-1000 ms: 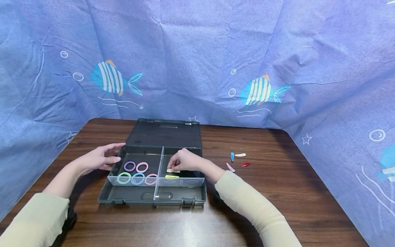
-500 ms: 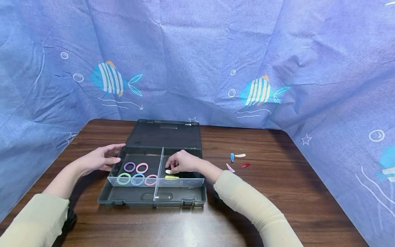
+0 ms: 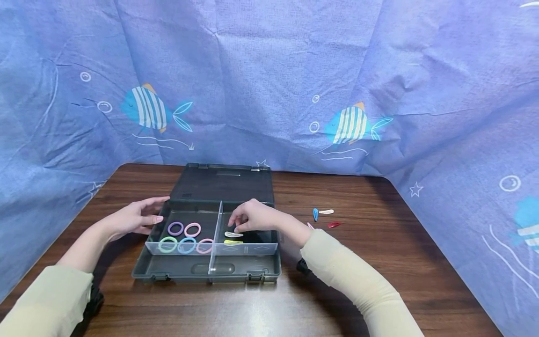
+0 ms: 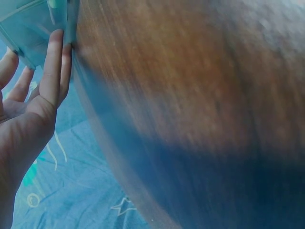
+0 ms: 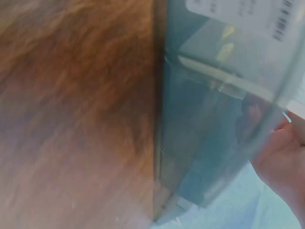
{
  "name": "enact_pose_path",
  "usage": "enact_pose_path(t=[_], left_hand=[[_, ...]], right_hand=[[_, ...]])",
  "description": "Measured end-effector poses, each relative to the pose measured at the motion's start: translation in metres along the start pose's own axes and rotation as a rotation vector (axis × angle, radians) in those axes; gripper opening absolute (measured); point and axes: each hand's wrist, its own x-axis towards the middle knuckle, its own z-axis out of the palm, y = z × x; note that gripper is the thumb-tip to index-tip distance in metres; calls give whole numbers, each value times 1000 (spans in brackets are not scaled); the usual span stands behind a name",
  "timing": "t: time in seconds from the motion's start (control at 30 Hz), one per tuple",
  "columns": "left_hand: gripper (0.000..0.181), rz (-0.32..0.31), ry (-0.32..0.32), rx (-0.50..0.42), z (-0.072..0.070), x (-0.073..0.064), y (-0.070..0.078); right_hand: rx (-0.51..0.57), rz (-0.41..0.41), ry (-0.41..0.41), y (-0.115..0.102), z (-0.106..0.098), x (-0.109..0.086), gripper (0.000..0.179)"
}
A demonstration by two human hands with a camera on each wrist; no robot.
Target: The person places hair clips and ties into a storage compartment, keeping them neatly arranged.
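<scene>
A dark translucent organizer box (image 3: 143, 271) lies open on the table, its lid folded back. My left hand (image 3: 128, 219) rests against the box's left side with fingers extended; in the left wrist view the fingertips (image 4: 55, 40) touch the wall. Over the back right compartment is my right hand (image 3: 257, 217), thumb and fingers spread apart. Just below its thumb lies a white snap hair clip (image 3: 233, 234), with a yellow hair clip (image 3: 233, 242) in front of it. The back left compartment holds several hair ties, including a purple one (image 3: 169, 229) and a green one (image 3: 160, 245).
On the table right of the box lie a blue hair clip (image 3: 315, 215), a pale clip (image 3: 326, 212), a red clip (image 3: 334, 224) and a pink clip (image 3: 310, 225) partly behind the right forearm. A fish-print cloth (image 3: 269, 93) hangs behind the table (image 3: 358, 248).
My right hand has let go of the white hair clip, which now lies behind the yellow one, and has lifted slightly to the right. The left hand stays in place.
</scene>
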Motion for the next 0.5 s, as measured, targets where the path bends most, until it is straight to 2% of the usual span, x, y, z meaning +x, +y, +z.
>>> enact_pose_path(t=[0.23,0.5], left_hand=[[74,2,0,10,1,0,1],[74,1,4,24,1,1,-1]], right_hand=[[0,-22,22,-1,-15,-17,16],[6,-3,52,0,-34,-43,17]])
